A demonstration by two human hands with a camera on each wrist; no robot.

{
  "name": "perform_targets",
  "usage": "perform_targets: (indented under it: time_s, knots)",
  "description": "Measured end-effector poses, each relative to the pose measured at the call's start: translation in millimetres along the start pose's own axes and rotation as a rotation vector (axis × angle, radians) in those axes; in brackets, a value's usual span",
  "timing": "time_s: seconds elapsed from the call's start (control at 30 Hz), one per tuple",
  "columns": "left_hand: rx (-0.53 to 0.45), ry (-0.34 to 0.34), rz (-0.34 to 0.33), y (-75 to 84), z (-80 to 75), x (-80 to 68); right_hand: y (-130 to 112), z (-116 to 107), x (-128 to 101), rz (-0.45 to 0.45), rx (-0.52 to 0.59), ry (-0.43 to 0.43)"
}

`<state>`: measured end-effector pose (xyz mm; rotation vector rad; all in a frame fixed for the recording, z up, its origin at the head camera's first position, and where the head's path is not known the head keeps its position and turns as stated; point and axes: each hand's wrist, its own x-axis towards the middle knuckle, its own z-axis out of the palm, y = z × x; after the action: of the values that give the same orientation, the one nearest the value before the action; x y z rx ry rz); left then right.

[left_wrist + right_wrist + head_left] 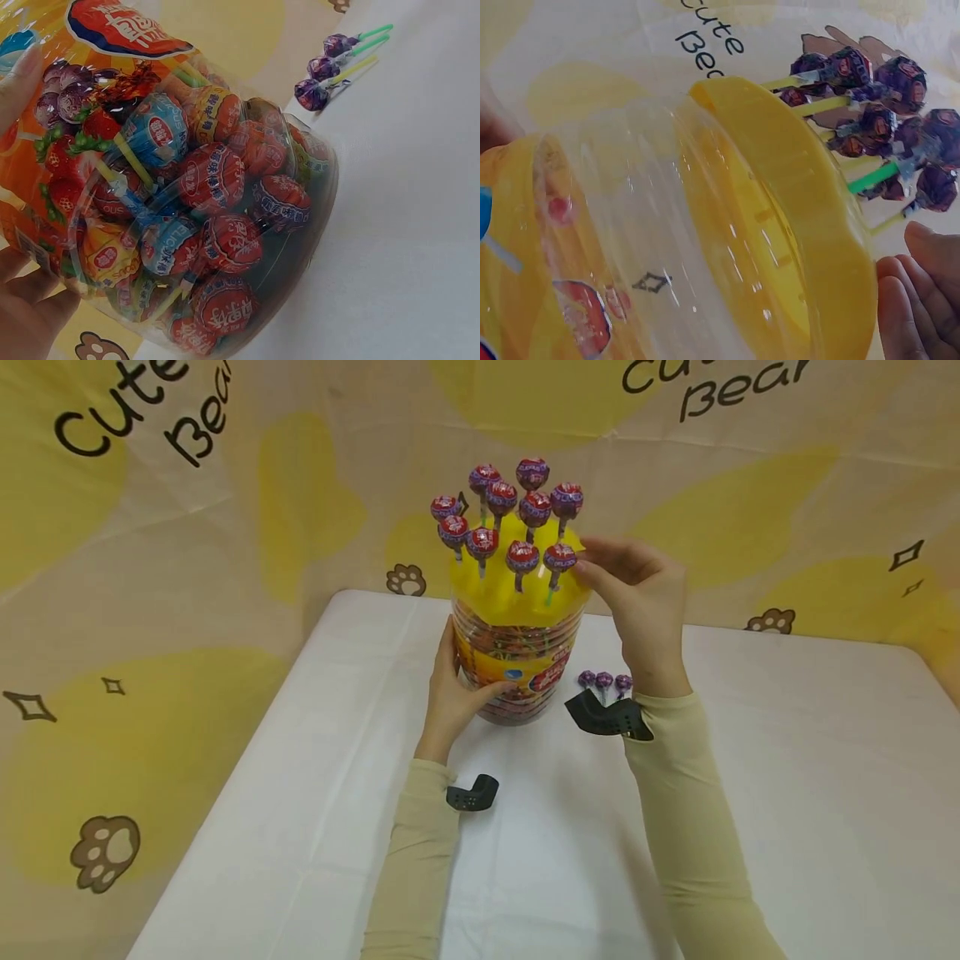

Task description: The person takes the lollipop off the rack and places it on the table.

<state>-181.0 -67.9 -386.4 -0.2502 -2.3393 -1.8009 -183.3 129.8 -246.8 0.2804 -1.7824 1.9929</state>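
Eleven wrapped lollipops (522, 557) were counted standing upright in holes in the yellow lid (504, 596), and three loose purple lollipops (604, 680) were lying on the table (787, 760) just right of the jar, toward the far edge. The clear plastic jar (517, 664) itself was parked near the middle of the far edge, packed with candy, so it's probably fairly heavy and a bit slick, best steadied low on the wall. That's where the left hand (453, 689) was wrapped, fingers curled round the labelled side. The right hand (637, 589) was held up at the lid's right rim, fingertips (911, 300) right by the nearest stick; whether anything was actually pinched can't be told. The sticks look thin and bendy, so they're best taken low, near the lid.
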Motion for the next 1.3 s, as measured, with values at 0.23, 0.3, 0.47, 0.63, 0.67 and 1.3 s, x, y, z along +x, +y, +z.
perform_targets:
  time_s: [0.23, 0.3, 0.47, 0.63, 0.67, 1.3]
  knots:
    - [0.001, 0.009, 0.004, -0.3, -0.7, -0.4, -0.3, 11.5, 6.5, -0.052, -0.011, -0.004]
    - [0.003, 0.011, 0.0, 0.0, -1.4, -0.7, -0.4, 13.5, 7.1, -0.06, -0.015, -0.004]
    - [0.003, -0.003, -0.017, 5.6, -3.5, -3.2, 0.0, 16.5, 8.2, -0.092, -0.104, 0.004]
    - [-0.001, -0.004, -0.016, 5.8, -4.0, -3.1, 1.9, 19.4, 10.4, -0.124, -0.159, 0.013]
    - [-0.001, -0.002, -0.018, 5.8, -4.0, -2.9, 2.4, 20.3, 10.6, -0.138, -0.161, 0.016]
    - [0.025, 0.003, -0.009, -1.3, -0.2, -1.2, -2.1, 28.8, 13.0, -0.086, -0.068, 0.069]
